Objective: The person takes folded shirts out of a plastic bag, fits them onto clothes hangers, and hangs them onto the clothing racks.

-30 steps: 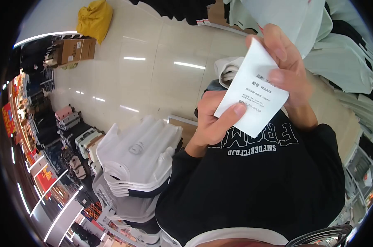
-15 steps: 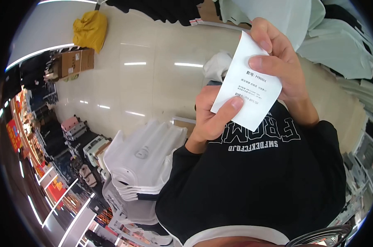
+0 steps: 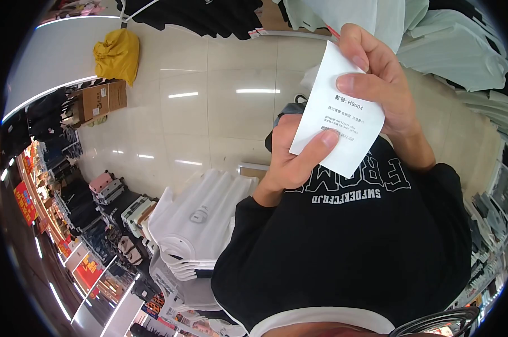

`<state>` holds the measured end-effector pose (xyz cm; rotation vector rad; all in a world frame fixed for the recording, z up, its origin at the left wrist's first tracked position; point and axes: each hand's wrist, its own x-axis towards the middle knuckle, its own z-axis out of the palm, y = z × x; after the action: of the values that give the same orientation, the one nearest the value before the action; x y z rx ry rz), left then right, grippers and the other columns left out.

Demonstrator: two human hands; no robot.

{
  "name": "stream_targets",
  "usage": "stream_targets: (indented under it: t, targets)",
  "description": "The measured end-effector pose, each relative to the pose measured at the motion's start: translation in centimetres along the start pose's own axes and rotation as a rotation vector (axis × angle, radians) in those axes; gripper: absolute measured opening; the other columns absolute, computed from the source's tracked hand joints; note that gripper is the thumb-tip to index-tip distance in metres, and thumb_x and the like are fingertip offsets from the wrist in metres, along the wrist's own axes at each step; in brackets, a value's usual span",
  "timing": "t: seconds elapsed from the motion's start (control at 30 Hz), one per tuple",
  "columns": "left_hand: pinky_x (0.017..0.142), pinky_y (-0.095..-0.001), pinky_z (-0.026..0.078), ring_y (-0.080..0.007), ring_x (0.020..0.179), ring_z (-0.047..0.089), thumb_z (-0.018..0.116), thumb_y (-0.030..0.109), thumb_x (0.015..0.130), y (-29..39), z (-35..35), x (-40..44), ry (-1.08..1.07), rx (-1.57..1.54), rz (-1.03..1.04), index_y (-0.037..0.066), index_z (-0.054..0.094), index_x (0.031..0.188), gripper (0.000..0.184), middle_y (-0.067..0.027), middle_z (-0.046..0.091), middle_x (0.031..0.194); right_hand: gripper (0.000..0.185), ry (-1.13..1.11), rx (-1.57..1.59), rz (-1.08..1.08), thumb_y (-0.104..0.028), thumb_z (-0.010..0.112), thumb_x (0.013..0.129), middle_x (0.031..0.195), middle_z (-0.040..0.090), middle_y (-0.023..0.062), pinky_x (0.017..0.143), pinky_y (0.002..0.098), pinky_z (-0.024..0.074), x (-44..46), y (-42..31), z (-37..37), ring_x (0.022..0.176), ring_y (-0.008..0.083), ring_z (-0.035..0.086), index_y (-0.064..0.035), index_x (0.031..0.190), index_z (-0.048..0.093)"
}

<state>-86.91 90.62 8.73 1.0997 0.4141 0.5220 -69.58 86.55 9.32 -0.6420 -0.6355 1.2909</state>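
A white paper label [image 3: 349,121] with printed lines, "H9004" among them, is held tilted above the chest of the black shirt [image 3: 344,253]. My left hand [image 3: 299,154] grips its lower left part, thumb across the print and fingers partly hidden behind. My right hand [image 3: 377,81] pinches the upper right edge between thumb and fingers. A thin red strip [image 3: 333,32] shows at the label's top corner, beside my right fingertips. What it joins to cannot be made out.
White shirts [image 3: 195,224] hang in a row at lower left. Black garments [image 3: 192,17] and pale garments [image 3: 456,50] hang along the top. Farther left are suitcases [image 3: 136,216], cardboard boxes [image 3: 99,101] and a yellow bag [image 3: 117,55]. Tiled floor [image 3: 186,129] lies between.
My right hand has shifted slightly left and up along the label, uncovering less of its top print. The label has moved slightly left. The surroundings have shifted in view.
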Motion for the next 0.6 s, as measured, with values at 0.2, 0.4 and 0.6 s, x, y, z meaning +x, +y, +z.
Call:
stream_targets:
  t: [0.2,0.4,0.6]
  targets:
    - [0.06,-0.0242,0.042,-0.0106,0.068,0.056,0.059,0.015,0.085,0.1,0.0,0.5,-0.023,0.023,-0.008,-0.008,0.062,0.096,0.026,-0.0096,0.064,0.08,0.025,-0.01,-0.031,-0.004,0.002,0.061,0.083,0.077,0.055,-0.0017,0.05,0.0167,0.0406,-0.1,-0.3,-0.2,0.063,0.0003,0.054,-0.0109,0.085,0.04]
    - [0.061,-0.0243,0.043,-0.0117,0.069,0.057,0.058,0.015,0.086,0.2,0.4,0.8,0.002,0.037,-0.037,-0.009,0.061,0.099,0.028,-0.0107,0.064,0.082,0.023,-0.018,-0.045,0.0,0.0,0.061,0.084,0.076,0.054,-0.0027,0.051,0.0166,0.0394,0.0,-0.5,-0.7,0.064,0.0,0.053,-0.0103,0.085,0.04]
    - [0.056,-0.0273,0.044,-0.0149,0.061,0.06,0.052,0.009,0.089,0.0,0.3,1.5,-0.014,0.122,0.051,-0.007,0.066,0.091,0.022,-0.0107,0.067,0.074,0.013,-0.015,0.078,-0.022,-0.005,0.055,0.091,0.082,0.06,0.002,0.055,0.0182,0.0435,0.4,-0.7,-0.6,0.07,0.0038,0.058,-0.0061,0.1,0.045]
